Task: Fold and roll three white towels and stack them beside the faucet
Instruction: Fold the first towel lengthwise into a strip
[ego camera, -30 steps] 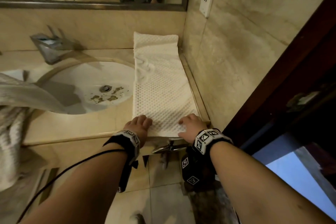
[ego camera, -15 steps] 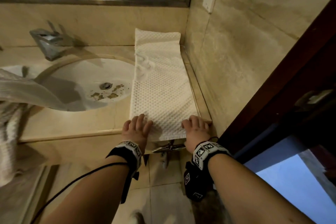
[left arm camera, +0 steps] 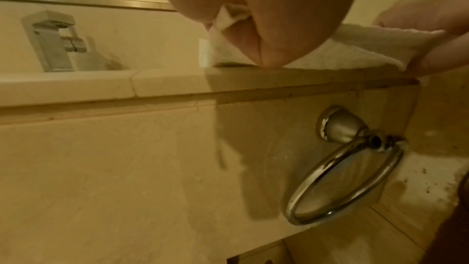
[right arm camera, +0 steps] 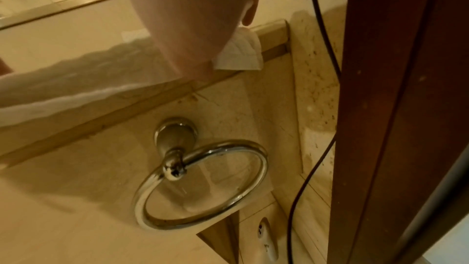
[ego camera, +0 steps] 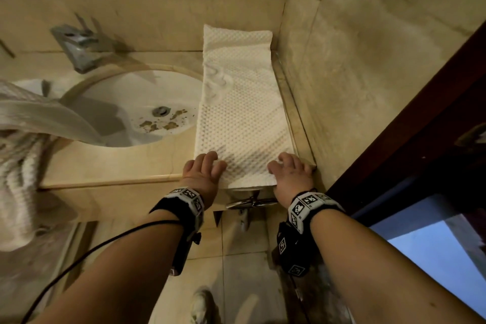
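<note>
A white waffle-textured towel (ego camera: 242,113), folded into a long strip, lies on the counter to the right of the sink (ego camera: 126,92), its far end up against the back wall. My left hand (ego camera: 203,168) pinches its near left corner (left arm camera: 228,17) between thumb and fingers. At the near right corner (right arm camera: 241,53), my right hand (ego camera: 289,171) grips the towel from above and below. The near end curls up into a small first turn between the hands. The faucet (ego camera: 76,47) stands behind the sink at the left.
More white towels (ego camera: 18,166) hang at the far left, over the sink's edge. A chrome towel ring (ego camera: 252,201) sticks out below the counter front, under my hands. The side wall and a dark wooden door frame (ego camera: 420,126) close in on the right.
Both hands have gone from lying flat on the towel's near edge to gripping its corners. The near end has lifted and curled slightly forward.
</note>
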Motion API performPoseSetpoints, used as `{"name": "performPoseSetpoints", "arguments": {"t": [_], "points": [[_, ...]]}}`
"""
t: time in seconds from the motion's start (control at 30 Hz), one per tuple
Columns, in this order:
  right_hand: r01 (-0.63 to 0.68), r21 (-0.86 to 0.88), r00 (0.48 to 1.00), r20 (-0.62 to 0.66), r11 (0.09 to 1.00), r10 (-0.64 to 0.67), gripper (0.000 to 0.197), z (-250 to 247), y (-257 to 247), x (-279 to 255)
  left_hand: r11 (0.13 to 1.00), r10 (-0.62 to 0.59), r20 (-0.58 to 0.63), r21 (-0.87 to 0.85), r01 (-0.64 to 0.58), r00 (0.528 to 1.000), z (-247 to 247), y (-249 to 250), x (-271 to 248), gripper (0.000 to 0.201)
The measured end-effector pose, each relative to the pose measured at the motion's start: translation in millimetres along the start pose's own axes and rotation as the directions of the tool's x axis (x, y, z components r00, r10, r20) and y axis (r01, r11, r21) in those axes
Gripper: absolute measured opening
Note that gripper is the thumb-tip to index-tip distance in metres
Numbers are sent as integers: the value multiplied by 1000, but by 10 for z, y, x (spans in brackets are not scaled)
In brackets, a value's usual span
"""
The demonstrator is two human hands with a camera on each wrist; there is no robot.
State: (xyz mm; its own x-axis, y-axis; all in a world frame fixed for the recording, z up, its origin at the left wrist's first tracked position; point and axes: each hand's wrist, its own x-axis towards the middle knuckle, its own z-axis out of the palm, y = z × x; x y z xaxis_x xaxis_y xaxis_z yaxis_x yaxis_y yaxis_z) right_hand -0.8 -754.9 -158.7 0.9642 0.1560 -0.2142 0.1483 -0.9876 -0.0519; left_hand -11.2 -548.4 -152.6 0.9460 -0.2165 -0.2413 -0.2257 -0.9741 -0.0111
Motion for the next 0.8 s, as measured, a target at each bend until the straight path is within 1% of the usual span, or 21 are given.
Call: {"name": "performPoseSetpoints", "arguments": {"t": [0.1, 0.17, 0.23, 0.3, 0.37, 0.4, 0.43, 0.47, 0.5, 0.53, 0.57, 0.6, 0.63, 0.7, 0.73, 0.77, 0.8], "points": [[45, 12, 997, -66, 999, -45, 32, -88, 35, -18, 1000, 27, 44, -2, -27, 999, -67, -39, 16, 77], [52, -24, 996, -75, 998, -54, 27, -179, 94, -26, 999, 49, 62, -12, -48, 997, -96, -56, 24, 76], [20, -63, 999, -26, 998, -21, 30, -305, 167, -41, 996, 81, 82, -44, -78, 993, -112, -68, 25, 72], [2, -48, 1000, -2, 999, -3, 32, -418, 194, -51, 989, 101, 118, -121, -87, 988, -137, -80, 20, 69], [34, 62, 996, -80, 997, -29, 36, -451, 141, -4, 977, 100, 129, -203, -73, 987, -197, -82, 51, 67], [72, 140, 990, -126, 987, -55, 40, -431, 73, 52, 971, 91, 119, -231, -62, 989, -224, -76, 102, 68], [119, 208, 986, -136, 971, -92, 46, -393, -20, 119, 973, 72, 100, -226, -48, 992, -231, -56, 168, 70], [154, 246, 986, -101, 957, -133, 51, -345, -126, 219, 981, 46, 86, -190, -29, 995, -238, -29, 266, 72], [162, 256, 987, -30, 953, -160, 55, -282, -221, 312, 989, 23, 91, -150, -10, 996, -232, 1, 361, 71], [142, 253, 986, 46, 957, -158, 56, -203, -284, 392, 991, 5, 120, -132, 11, 993, -199, 29, 444, 69], [86, 257, 989, 94, 963, -113, 57, -124, -281, 461, 992, -9, 170, -125, 31, 985, -157, 46, 512, 68], [-6, 265, 993, 119, 964, -26, 58, -47, -235, 489, 992, -13, 219, -118, 39, 976, -107, 52, 542, 68], [-122, 269, 987, 131, 955, 89, 58, 19, -157, 499, 993, -6, 251, -111, 35, 968, -58, 38, 558, 69], [-321, 254, 946, 138, 912, 294, 59, 55, 9, 484, 992, 14, 271, -126, 21, 963, -28, -11, 560, 69], [-384, 240, 922, 144, 892, 358, 60, 17, 54, 463, 989, 16, 275, -149, 26, 961, -47, -30, 551, 70], [-416, 247, 909, 141, 875, 392, 60, -62, 52, 452, 984, 8, 274, -174, 42, 962, -82, -48, 561, 71], [-408, 279, 913, 122, 869, 390, 61, -156, 14, 465, 977, -14, 270, -201, 70, 963, -128, -64, 586, 72]]}}
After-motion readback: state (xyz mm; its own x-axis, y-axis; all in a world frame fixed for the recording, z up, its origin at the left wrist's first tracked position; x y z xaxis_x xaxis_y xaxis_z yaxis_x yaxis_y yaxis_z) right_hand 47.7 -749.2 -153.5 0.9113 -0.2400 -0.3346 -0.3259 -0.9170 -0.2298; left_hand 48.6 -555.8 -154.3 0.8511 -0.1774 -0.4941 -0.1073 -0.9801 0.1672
